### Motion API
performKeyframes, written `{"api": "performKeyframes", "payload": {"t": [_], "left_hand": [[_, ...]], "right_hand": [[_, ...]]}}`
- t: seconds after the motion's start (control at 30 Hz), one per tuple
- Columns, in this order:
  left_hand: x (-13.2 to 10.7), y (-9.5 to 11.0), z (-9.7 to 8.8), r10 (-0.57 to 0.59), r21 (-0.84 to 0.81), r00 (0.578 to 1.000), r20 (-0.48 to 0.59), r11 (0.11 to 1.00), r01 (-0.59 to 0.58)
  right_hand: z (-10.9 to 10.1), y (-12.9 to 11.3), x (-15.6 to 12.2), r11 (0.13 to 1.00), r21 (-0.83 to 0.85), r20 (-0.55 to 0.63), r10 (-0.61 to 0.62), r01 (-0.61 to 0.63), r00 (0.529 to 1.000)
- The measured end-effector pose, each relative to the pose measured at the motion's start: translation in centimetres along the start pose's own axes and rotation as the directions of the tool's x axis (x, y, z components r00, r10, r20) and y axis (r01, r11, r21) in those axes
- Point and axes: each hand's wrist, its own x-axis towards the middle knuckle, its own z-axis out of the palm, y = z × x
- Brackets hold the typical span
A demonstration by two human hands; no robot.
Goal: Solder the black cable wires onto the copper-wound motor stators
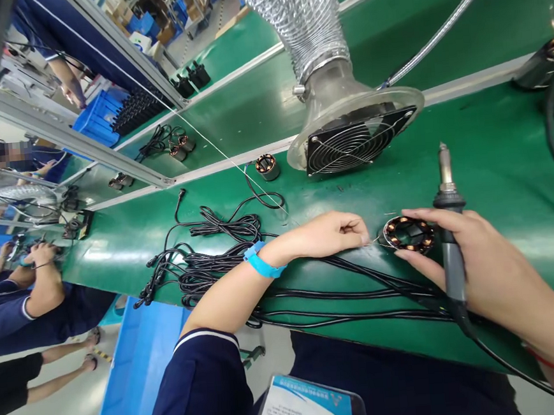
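Observation:
My left hand (331,234), with a blue wrist strap (262,262), is pinched on a thin wire end just left of a round stator with copper coils (409,233) that lies on the green belt. My right hand (467,256) holds a soldering iron (448,219) upright between its fingers, tip pointing up. That hand's thumb and forefinger also clasp the stator. A bundle of black cables (213,251) lies under and left of my left forearm.
A fume extractor fan (355,138) on a silver flexible duct stands behind the stator. Another stator (267,166) sits further back. A blue bin (141,371) is below the belt's edge. Other people work at the left (34,297).

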Motion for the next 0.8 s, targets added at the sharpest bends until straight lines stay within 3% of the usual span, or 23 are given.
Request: {"api": "performKeyframes", "payload": {"t": [0.2,0.33,0.43,0.53,0.7,0.8], "left_hand": [[-0.6,1.4,0.4,0.06,0.081,0.994,-0.086,0.995,-0.053],[-0.6,1.8,1.5,0.092,-0.045,0.995,-0.033,0.995,-0.094],[-0.5,1.6,2.0,0.093,-0.13,0.992,-0.086,0.986,-0.104],[-0.9,1.1,1.4,0.066,-0.099,0.991,-0.116,0.992,-0.077],[-1.6,0.9,0.0,-0.004,0.084,1.0,-0.008,0.996,0.005],[-1.1,0.9,0.2,0.01,-0.093,0.999,-0.038,0.996,-0.013]], "right_hand": [[-0.1,-0.1,0.0,1.0,0.021,0.025,0.003,-0.004,1.0],[0.0,0.0,0.0,1.0,0.019,0.027,-0.008,0.008,1.0],[0.0,0.0,0.0,1.0,0.012,0.011,-0.024,0.024,1.0],[0.0,-0.1,0.0,0.999,-0.005,-0.002,-0.043,0.043,0.999],[-0.1,-0.1,0.0,0.998,-0.026,-0.007,-0.062,0.062,0.998],[-0.1,-0.1,0.1,0.997,-0.025,-0.01,-0.08,0.079,0.997]]}}
